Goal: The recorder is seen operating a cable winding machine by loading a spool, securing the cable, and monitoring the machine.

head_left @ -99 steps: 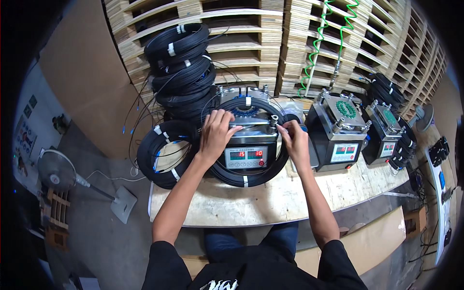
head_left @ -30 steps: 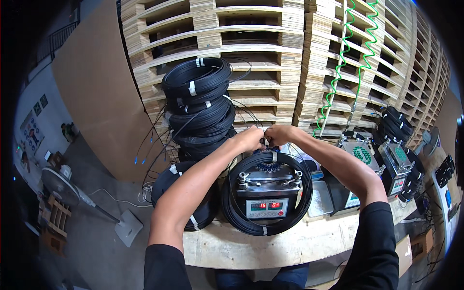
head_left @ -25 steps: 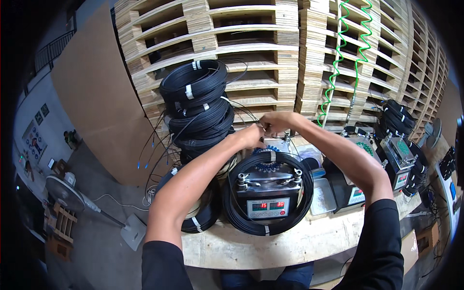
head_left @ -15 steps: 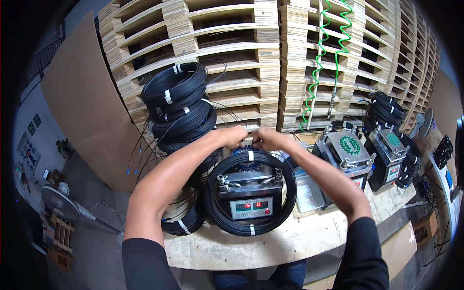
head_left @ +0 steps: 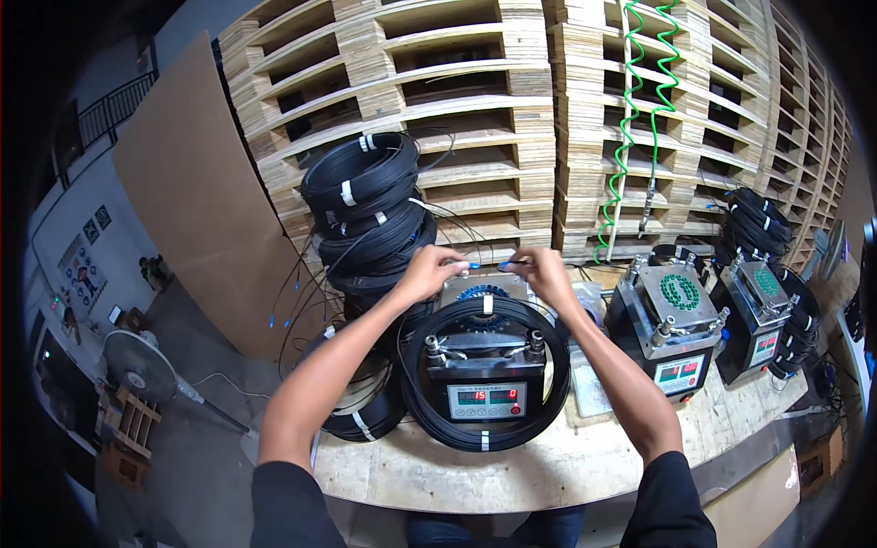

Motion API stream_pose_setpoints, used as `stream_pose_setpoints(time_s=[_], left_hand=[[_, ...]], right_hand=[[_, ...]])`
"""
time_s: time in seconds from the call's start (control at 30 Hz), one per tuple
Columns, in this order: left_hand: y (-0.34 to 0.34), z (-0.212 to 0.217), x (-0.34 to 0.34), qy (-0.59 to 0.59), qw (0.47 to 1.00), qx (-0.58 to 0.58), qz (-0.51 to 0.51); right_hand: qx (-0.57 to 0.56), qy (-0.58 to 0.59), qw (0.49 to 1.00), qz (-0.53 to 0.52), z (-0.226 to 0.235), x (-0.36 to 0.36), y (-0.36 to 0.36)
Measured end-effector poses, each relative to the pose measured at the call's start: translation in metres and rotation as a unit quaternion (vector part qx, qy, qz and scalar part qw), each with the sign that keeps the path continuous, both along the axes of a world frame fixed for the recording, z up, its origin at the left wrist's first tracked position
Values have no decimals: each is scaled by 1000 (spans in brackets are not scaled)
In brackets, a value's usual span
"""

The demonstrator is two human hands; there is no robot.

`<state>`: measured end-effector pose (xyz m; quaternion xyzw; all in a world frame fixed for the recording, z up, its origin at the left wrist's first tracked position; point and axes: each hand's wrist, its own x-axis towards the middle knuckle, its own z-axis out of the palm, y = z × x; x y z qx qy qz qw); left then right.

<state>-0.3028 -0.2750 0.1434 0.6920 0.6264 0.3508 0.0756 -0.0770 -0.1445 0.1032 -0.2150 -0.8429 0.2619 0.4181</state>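
Observation:
My left hand (head_left: 427, 273) is closed in a pinch behind the front machine, with a small blue-tipped cable end (head_left: 473, 266) at its fingertips. Opposite it, my right hand (head_left: 545, 276) pinches another blue-tipped end (head_left: 506, 266), and a short gap lies between the two tips. Below both hands, a coil of black cable (head_left: 417, 402) bound with white tape leans upright around the front of the machine (head_left: 440, 373), which has a lit red display and metal clamp posts. A ring of blue parts (head_left: 482, 294) shows on the machine's top, partly hidden by the coil.
Stacked black cable coils (head_left: 361, 215) stand left, with loose blue-tipped ends hanging. Two similar machines (head_left: 678, 329) (head_left: 754, 315) with green rings sit right, beside a clear tray (head_left: 592, 388). Wooden pallets (head_left: 466, 137) rise behind the table (head_left: 393, 489); green coiled hoses (head_left: 628, 128) hang there.
My hands have drawn apart above the machine, and the blue tips at my fingers now show. The whole view has shifted, placing the scene further right.

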Motion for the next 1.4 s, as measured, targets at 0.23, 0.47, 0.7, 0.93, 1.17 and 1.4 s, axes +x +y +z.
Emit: stream_pose_setpoints(time_s=[0.23,0.47,0.7,0.93,1.17,1.4], left_hand=[[-73,-5,-32,-395,916,-65,19],[-16,3,21,-115,990,74,-20],[-3,-23,37,-25,997,62,-36],[-11,-22,29,-57,994,-54,-82],[-22,-41,-3,-145,981,-63,-111],[-34,-36,6,-108,987,114,12]], right_hand=[[-79,-110,988,75,25,49,15],[-3,-133,970,202,52,-5,-41],[51,-124,989,68,49,-6,-61],[37,-78,995,52,25,7,-68],[5,-37,999,37,11,29,-63],[-10,-11,1000,2,23,8,-67]])
